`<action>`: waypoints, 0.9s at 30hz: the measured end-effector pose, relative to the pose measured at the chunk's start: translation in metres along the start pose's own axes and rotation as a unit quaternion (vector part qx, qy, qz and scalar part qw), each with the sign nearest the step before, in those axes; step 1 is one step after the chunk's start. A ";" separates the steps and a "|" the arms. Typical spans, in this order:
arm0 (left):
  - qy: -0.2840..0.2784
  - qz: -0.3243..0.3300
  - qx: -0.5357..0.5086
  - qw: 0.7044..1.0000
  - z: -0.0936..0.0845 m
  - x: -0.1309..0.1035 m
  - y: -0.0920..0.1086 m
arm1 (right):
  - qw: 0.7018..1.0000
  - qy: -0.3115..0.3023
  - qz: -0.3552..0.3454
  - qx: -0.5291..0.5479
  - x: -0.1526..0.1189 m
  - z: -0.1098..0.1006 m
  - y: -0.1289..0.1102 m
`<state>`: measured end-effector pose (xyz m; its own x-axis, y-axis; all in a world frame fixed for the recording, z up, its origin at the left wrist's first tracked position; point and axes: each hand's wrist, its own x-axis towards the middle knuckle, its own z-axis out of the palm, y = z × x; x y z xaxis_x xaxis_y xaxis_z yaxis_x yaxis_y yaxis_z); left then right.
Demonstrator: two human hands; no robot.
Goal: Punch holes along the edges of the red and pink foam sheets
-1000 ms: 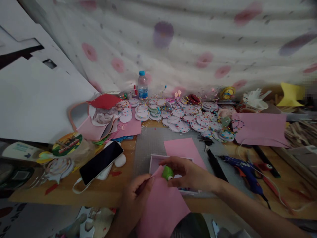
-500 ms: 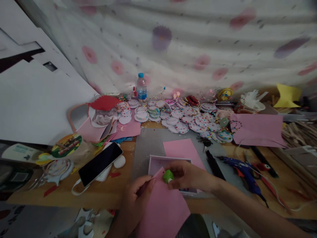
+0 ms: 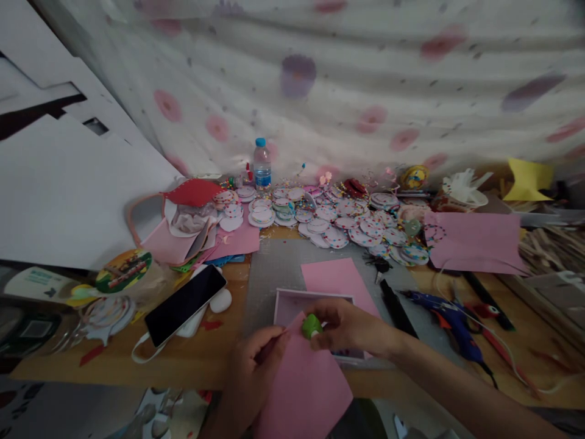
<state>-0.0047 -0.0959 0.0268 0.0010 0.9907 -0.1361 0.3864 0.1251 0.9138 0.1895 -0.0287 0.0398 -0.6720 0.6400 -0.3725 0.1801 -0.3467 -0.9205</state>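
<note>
Our left hand (image 3: 258, 360) is pinching a pink sheet (image 3: 311, 390) in front of the white box (image 3: 315, 294); our right hand (image 3: 347, 326) is holding a green gadget (image 3: 311, 326) by its top corner. Guessing we're working that corner, so the next move's calling for steady paper.

The left hand (image 3: 253, 366) pinches, low in view. The right hand (image 3: 347, 326) curls near it, its bare forearm (image 3: 439, 373) slanting from lower right.

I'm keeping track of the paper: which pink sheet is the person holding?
The pink sheet nearest the camera: the left hand pinches it, near the green object in the right hand. The other pink sheets lie farther back, ungripped.
</note>
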 end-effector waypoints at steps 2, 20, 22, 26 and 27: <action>0.003 -0.002 0.007 1.000 0.001 0.000 -0.001 | 1.000 -0.002 -0.003 -0.007 0.000 0.000 0.001; -0.011 -0.001 0.022 1.000 0.002 0.007 -0.013 | 0.994 0.062 -0.035 -0.079 0.014 0.005 0.019; -0.011 -0.001 0.023 1.000 0.002 0.006 -0.013 | 0.996 0.041 -0.036 -0.063 0.014 0.003 0.018; -0.004 -0.008 0.014 1.000 -0.002 0.005 -0.012 | 0.998 0.001 -0.053 -0.041 0.008 -0.006 0.009; -0.003 -0.009 0.012 1.000 -0.004 0.005 -0.011 | 0.997 -0.002 -0.057 -0.046 0.005 -0.008 0.007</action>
<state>-0.0125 -0.0922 0.0171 -0.0010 0.9881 -0.1538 0.4083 0.1408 0.9019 0.1932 -0.0219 0.0305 -0.6943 0.6690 -0.2652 0.1678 -0.2079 -0.9637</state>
